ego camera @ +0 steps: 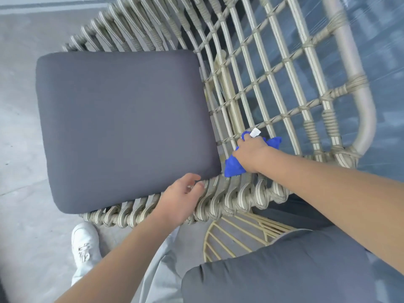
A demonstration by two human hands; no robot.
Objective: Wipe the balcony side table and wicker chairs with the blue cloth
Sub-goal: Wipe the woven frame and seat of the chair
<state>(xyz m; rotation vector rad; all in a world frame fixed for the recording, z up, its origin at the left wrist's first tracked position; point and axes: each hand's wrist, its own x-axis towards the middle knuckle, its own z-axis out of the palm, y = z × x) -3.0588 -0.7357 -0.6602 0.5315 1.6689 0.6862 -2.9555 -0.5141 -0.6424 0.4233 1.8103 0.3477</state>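
Your right hand point(251, 153) is gripping the blue cloth point(232, 166) against the wicker chair point(260, 68); your left hand point(179, 199), fingers relaxed, is resting on its rim.

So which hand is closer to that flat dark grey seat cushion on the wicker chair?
Left. The left hand rests on the wicker rim with fingertips at the dark grey seat cushion's near corner; the right hand grips the blue cloth on the lattice beside it.
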